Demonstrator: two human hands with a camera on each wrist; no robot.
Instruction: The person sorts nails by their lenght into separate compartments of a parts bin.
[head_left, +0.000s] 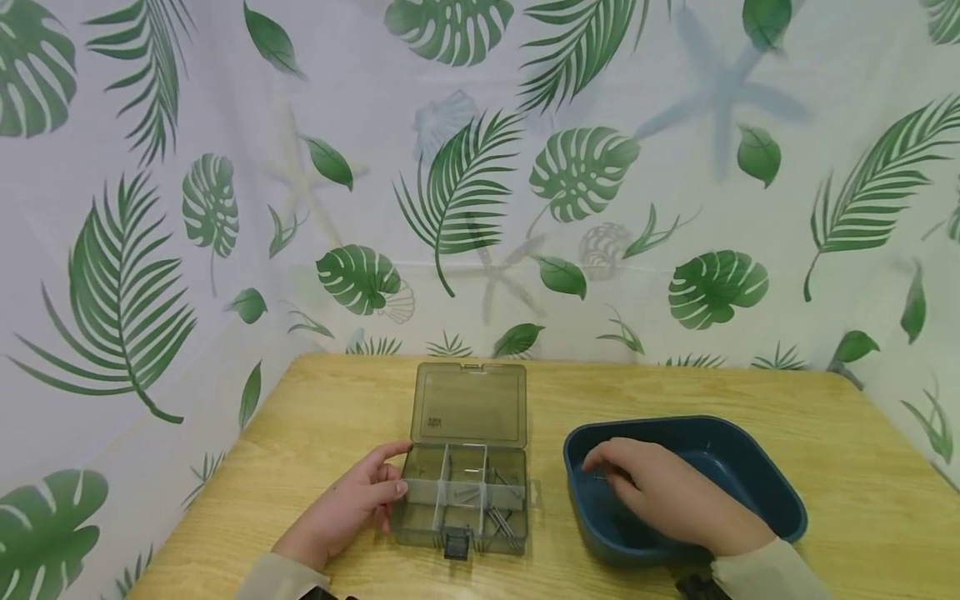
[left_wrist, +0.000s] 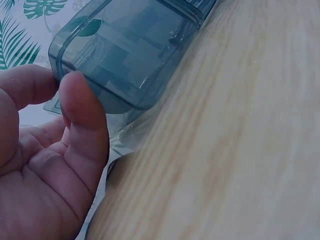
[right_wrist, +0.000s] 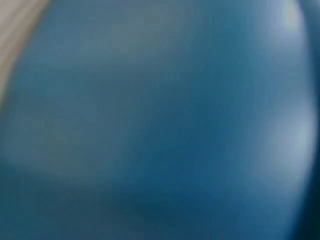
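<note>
A smoky see-through compartment box (head_left: 431,506) stands on the table, its lid (head_left: 469,406) raised at the back. Screws or nails (head_left: 501,523) lie in its right-hand compartments, with small metal pieces in the middle ones. My left hand (head_left: 352,500) holds the box's left side; in the left wrist view the thumb (left_wrist: 82,102) and forefinger grip its corner. Over the left part of a dark blue bin (head_left: 783,508) my right hand (head_left: 660,492) reaches in, fingers bent down. A thin metal piece (head_left: 600,477) shows by its fingertips; whether they pinch it is unclear.
Both containers rest on a wood-grain table (head_left: 337,417), with a strip of tabletop between them. The box's front latch (head_left: 456,546) hangs down. Behind the table hangs a leaf-patterned cloth (head_left: 480,167). The right wrist view shows only blurred blue bin wall (right_wrist: 200,125) and a pale edge.
</note>
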